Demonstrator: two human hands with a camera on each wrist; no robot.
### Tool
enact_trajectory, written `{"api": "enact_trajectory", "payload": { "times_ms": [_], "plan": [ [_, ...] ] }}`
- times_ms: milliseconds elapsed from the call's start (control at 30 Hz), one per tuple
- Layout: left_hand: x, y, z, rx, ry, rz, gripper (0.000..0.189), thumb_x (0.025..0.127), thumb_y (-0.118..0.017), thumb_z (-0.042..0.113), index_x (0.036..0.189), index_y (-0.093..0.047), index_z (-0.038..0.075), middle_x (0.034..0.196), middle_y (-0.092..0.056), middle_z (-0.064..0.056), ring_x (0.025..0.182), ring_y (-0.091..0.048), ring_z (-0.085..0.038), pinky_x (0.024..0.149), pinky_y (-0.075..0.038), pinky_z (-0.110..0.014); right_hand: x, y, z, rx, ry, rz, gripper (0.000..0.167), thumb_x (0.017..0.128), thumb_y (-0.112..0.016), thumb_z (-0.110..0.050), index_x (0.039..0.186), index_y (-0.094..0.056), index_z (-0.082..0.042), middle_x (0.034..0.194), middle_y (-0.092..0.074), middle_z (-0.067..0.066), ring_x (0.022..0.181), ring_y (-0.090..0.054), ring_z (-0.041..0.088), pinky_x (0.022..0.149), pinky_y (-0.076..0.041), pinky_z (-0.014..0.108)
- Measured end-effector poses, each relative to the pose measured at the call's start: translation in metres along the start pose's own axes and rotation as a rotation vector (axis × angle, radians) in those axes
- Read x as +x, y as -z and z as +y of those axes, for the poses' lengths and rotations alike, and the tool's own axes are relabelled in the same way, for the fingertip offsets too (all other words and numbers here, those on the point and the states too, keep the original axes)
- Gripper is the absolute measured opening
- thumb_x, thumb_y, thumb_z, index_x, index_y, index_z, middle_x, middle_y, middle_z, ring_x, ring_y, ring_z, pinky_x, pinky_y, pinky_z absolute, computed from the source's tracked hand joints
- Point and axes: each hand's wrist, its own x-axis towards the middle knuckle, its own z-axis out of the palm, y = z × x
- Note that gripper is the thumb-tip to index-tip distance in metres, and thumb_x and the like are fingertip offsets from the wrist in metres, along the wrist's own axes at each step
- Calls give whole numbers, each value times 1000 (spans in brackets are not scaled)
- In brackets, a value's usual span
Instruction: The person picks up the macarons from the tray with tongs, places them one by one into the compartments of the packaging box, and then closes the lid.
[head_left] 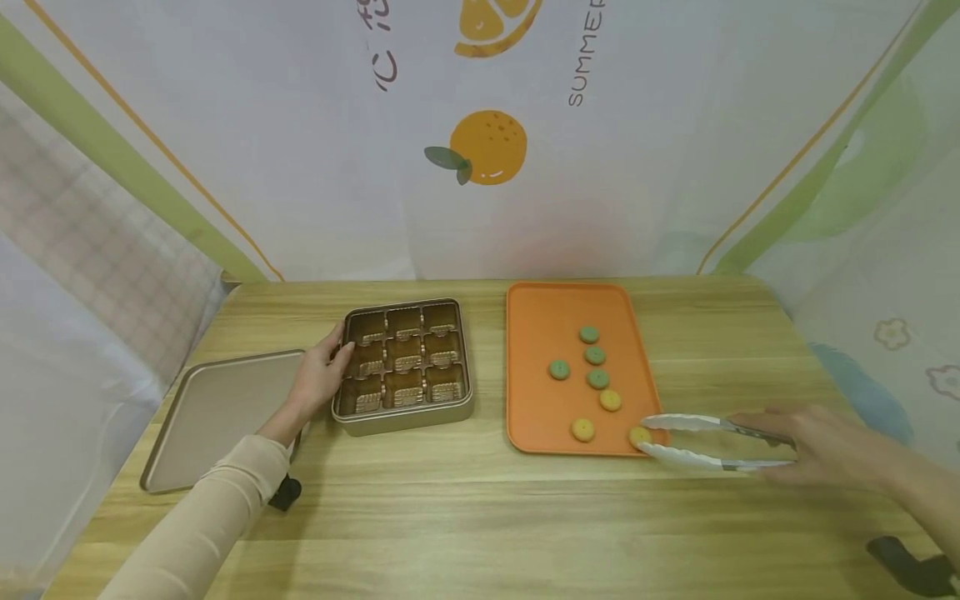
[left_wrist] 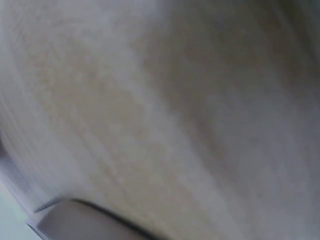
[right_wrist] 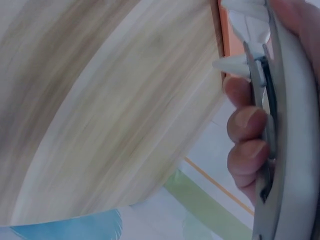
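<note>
Curling round scalloped tongs [head_left: 693,423], the right hand [head_left: 828,446] sits beside an orange tray [head_left: 536,333] of green and yellow discs [head_left: 595,355]; the left hand [head_left: 317,377] grips a square, nine-pocketed tin [head_left: 408,421].

A wooden table [head_left: 480,525] with pale, streaky grain fills the lower part of the head view, its far edge running across the middle. Behind it hangs a white cloth [head_left: 337,183] printed with a whole orange [head_left: 495,148] at upper centre, an orange slice [head_left: 483,25] above, and sideways lettering reading "SUMMER" [head_left: 585,58]. Green bands [head_left: 112,154] and thin orange lines [head_left: 150,133] slant down both sides. A faintly checked cloth [head_left: 97,183] hangs at upper left; at right, pale fabric [head_left: 922,292] carries flower outlines [head_left: 892,333] and a blue patch [head_left: 862,392]. The light is soft.
</note>
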Motion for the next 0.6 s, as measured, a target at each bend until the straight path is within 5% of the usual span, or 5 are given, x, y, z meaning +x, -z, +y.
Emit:
{"api": "enact_trajectory", "payload": {
  "times_ms": [100, 433, 600],
  "plan": [
    [0, 0, 0, 2, 0, 0, 54, 103, -39, 23, 147, -22, -1, 147, -29, -24, 123, -45, -41, 101, -38, -52, 0, -1, -1, -18, -27, -8, 65, 60, -87, -34, 116, -65, -8, 90, -67, 19, 64, -65, 10, 53, -53, 38],
    [-1, 1, 0, -11, -2, -15, 55, 103, -38, 25, 148, -21, -1, 150, -25, -22, 132, -33, -43, 106, -32, -53, 1, 0, -4, -38, -81, -26, 68, 61, -86, -36, 120, -63, -11, 97, -66, 24, 64, -66, 16, 55, -53, 39],
    [-1, 1, 1, -9, -9, -12, 55, 103, -38, 25, 148, -21, -1, 149, -25, -22, 129, -39, -42, 100, -38, -51, -1, 0, -3, -57, -84, -17, 70, 60, -86, -37, 121, -63, -13, 97, -66, 24, 63, -66, 19, 55, -53, 38]
  ]
}}
